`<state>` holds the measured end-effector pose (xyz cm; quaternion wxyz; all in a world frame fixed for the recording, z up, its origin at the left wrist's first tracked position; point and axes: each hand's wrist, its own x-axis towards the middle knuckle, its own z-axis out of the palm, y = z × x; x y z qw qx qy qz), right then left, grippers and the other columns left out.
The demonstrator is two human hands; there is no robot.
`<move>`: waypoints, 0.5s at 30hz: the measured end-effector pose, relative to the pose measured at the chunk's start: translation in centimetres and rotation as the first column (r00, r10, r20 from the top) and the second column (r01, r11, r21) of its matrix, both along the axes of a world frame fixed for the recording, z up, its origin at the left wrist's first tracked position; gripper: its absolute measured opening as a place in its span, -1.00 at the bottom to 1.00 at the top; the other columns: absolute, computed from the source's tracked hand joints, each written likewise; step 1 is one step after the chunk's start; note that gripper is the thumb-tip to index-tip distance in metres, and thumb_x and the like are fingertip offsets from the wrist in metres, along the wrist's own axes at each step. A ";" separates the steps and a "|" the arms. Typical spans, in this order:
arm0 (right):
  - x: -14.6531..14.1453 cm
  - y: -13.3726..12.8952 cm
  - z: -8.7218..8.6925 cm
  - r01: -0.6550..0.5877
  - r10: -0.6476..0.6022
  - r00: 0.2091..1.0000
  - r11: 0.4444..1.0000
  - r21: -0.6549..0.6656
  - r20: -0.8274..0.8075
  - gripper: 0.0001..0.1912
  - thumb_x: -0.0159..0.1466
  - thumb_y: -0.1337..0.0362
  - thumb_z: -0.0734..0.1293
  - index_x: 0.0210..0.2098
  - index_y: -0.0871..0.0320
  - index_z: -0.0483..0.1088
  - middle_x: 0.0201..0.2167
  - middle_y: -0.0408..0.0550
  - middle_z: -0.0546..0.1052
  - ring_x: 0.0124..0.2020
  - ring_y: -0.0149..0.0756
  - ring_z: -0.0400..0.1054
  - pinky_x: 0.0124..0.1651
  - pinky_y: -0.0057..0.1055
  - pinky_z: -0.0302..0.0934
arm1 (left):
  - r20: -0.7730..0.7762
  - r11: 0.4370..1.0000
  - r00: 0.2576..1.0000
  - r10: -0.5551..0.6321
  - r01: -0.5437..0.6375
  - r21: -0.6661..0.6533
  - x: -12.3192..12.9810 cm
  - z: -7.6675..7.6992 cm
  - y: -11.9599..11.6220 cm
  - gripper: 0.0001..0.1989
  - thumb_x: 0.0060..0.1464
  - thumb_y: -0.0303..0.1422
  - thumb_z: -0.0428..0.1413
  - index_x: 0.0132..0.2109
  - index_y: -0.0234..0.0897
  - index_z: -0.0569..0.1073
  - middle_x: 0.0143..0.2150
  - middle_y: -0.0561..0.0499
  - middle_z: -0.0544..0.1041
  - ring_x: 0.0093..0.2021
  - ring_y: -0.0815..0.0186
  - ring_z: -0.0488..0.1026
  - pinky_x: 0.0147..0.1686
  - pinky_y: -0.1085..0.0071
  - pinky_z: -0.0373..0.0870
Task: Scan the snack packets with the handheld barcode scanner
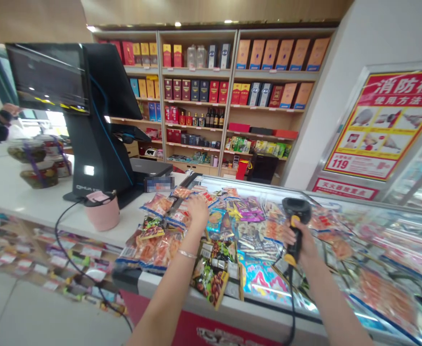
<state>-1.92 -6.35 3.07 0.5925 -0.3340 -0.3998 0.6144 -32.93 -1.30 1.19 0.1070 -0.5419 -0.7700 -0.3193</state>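
Observation:
My right hand (301, 240) is wrapped round the handle of a black and yellow barcode scanner (296, 209), held upright above the packets, its cable hanging down. My left hand (197, 211), with a bracelet at the wrist, reaches over snack packets at the back left of the glass-topped case; its fingertips are blurred, and whether they grip a packet cannot be made out. Clear packets of reddish snacks (160, 250) lie left of my left forearm. Green and brown nut packets (211, 278) lie to its right, beside a blue and pink packet (261, 278).
A white counter (2, 168) at the left bears a register screen (48, 77), a pink cup (103, 211) and stacked jars (38, 174). A black cable (70, 259) hangs before it. Shelves of boxes (196, 91) stand behind. A person's hand (12, 109) shows at far left.

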 end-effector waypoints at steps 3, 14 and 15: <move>-4.4 2.2 -2.4 -0.128 0.131 0.991 0.989 -0.079 0.023 -0.63 -0.11 0.10 0.49 -0.55 0.15 0.26 -0.73 -0.27 0.19 -0.74 -0.56 0.03 -0.71 -0.62 0.00 | -0.066 0.968 0.997 0.048 -0.063 -0.243 -0.8 -2.1 0.5 -0.49 0.07 -0.31 0.07 0.11 -0.55 0.32 0.05 -0.50 0.40 0.05 -0.13 0.35 0.02 0.01 0.17; -6.9 3.8 -6.4 -0.099 0.135 0.971 0.978 -0.184 0.195 -0.61 -0.16 0.10 0.55 -0.60 0.20 0.34 -0.74 -0.18 0.34 -0.75 -0.49 0.18 -0.70 -0.57 0.14 | 0.221 0.968 0.969 -0.107 0.153 -0.200 -0.8 -1.6 1.2 -0.40 -0.17 -0.31 0.31 0.04 -0.32 0.32 0.05 -0.22 0.39 0.00 0.11 0.40 -0.06 0.32 0.29; -6.7 3.7 -6.1 -0.079 0.114 0.974 0.981 -0.178 0.197 -0.60 -0.18 0.09 0.56 -0.61 0.20 0.34 -0.74 -0.17 0.34 -0.75 -0.49 0.18 -0.70 -0.57 0.14 | 0.286 0.970 0.948 -0.137 0.187 -0.156 -1.0 -1.7 1.2 -0.45 -0.15 -0.34 0.29 0.02 -0.30 0.33 0.05 -0.19 0.40 0.01 0.12 0.41 -0.06 0.33 0.30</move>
